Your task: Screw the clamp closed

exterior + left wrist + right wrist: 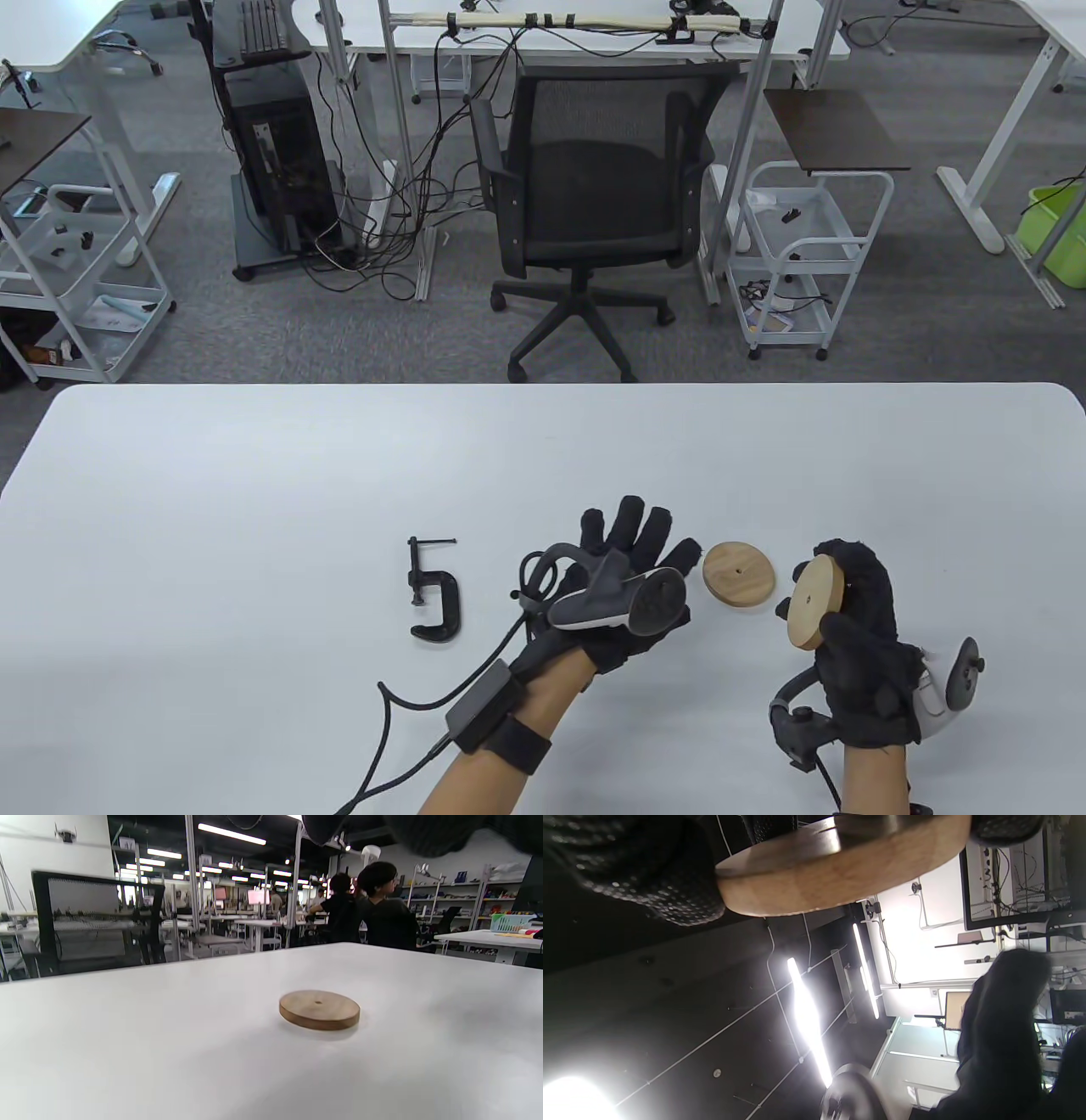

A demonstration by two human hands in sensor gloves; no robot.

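The small black metal C-clamp (433,597) lies on the white worktop (254,475), at nine o'clock from my left hand (624,586). That hand hovers with fingers spread, holding nothing. A flat round wooden disc (739,575) lies at its three o'clock. My right hand (857,637) grips a second wooden disc (814,601) on edge.

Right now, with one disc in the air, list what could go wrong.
1. The right hand holds a wooden disc tilted on edge, gripped at its rim; it could slip and drop onto the table.
2. The left hand, fingers spread, reaches toward the second disc; it may nudge it away.
3. The C-clamp lies untouched, its jaws open.
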